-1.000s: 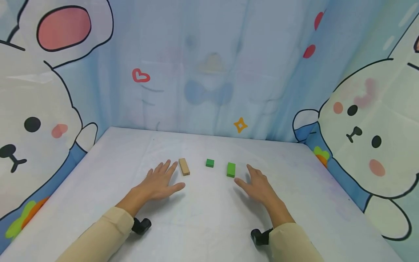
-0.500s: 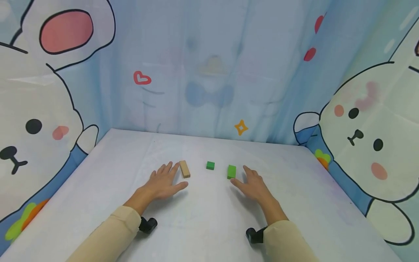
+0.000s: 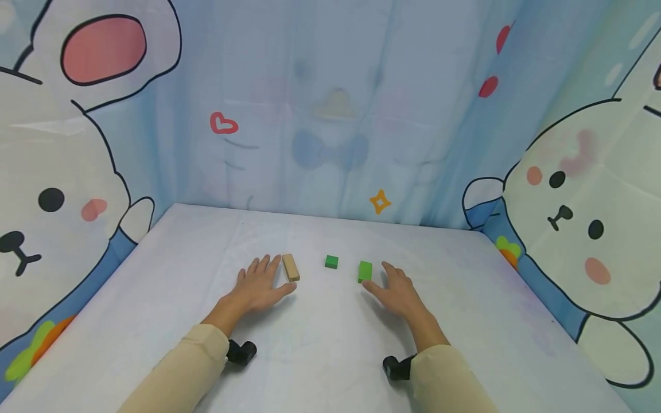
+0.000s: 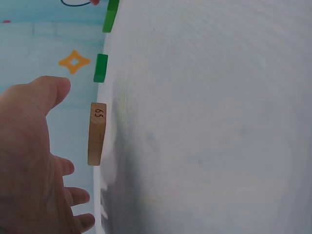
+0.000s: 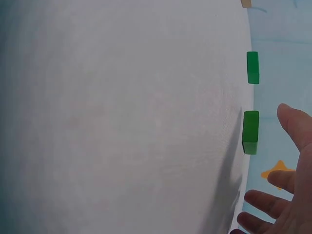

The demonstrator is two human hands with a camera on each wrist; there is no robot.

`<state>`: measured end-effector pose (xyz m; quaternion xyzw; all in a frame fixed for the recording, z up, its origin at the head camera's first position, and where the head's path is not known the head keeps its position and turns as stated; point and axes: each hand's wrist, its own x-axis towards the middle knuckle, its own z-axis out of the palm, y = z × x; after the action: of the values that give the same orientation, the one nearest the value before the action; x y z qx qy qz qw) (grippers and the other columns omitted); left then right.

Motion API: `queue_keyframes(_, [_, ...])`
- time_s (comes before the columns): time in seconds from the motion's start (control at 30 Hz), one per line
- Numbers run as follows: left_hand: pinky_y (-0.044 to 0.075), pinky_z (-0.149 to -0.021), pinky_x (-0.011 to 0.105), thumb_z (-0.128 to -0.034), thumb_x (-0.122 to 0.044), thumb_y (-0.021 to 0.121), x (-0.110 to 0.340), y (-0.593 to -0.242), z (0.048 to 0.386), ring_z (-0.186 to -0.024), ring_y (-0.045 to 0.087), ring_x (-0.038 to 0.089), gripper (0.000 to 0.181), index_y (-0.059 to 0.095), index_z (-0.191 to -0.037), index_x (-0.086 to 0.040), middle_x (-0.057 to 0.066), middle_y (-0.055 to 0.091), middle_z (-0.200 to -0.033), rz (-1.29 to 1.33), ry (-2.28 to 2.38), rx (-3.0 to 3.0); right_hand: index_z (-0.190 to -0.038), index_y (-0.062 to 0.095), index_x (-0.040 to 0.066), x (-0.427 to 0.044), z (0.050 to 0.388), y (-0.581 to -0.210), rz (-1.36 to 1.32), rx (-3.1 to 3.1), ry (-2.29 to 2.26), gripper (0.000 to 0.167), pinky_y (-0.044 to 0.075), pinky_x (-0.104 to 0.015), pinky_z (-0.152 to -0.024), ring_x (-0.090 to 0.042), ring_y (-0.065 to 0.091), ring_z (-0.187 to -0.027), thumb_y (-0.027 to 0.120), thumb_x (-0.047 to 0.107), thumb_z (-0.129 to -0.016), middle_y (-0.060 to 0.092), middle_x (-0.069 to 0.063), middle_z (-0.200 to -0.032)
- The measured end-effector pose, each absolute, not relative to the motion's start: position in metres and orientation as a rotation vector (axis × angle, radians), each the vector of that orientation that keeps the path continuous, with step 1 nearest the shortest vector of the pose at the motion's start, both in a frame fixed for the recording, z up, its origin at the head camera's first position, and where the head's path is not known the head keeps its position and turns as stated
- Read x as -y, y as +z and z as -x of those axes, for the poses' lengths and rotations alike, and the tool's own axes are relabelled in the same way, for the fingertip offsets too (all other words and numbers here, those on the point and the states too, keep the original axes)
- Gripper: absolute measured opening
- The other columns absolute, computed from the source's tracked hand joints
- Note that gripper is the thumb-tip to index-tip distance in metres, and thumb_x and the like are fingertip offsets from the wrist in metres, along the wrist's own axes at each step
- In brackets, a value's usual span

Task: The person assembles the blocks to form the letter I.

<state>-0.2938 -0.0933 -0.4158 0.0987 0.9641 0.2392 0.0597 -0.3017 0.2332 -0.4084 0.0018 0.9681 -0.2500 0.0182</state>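
Note:
A bare wooden block lies on the table, just right of my left hand, whose fingers are spread above the cloth. In the left wrist view the wooden block has "65" marked on its end. A small dark green block sits in the middle, between the two hands. Further right lies a longer light green block. My right hand hovers beside it with fingers extended, the thumb tip overlapping its near corner in the head view. In the right wrist view a gap shows between thumb and light green block.
A white cloth covers the table. Behind it hangs a blue curtain printed with cartoon figures, and similar panels stand at both sides. A black wrist device sits under the left sleeve, another under the right.
Both hands have moved slightly inward, the right one leftward toward the light green block. The view has shifted a little. The blocks stay in place on the table.

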Motion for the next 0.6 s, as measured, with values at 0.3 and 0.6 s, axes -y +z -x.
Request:
queue_keyframes(0.3, [0.008, -0.123, 0.072, -0.0998, -0.06, 0.05, 0.0897, -0.4213, 0.2993, -0.158, 0.01, 0.049, 0.09, 0.02, -0.166, -0.008, 0.025, 0.016, -0.171, -0.27, 0.761, -2.957, -0.16, 0.03, -0.001, -0.2299, 0.3055, -0.4112, -0.027, -3.019, -0.818, 0.084, 0.03, -0.066, -0.119, -0.052, 0.028, -0.15, 0.063, 0.045, -0.098, 0.031, -0.033, -0.161])
queue_keyframes(0.6, [0.008, -0.123, 0.071, -0.0981, -0.06, 0.053, 0.087, -0.423, 0.3027, -0.158, 0.012, 0.049, 0.09, 0.023, -0.165, -0.008, 0.025, 0.02, -0.17, -0.241, 0.781, -2.984, -0.159, 0.032, -0.001, -0.2294, 0.3114, -0.416, -0.051, -3.039, -0.827, 0.084, 0.032, -0.065, -0.119, -0.051, 0.03, -0.15, 0.065, 0.046, -0.097, 0.032, -0.032, -0.161])
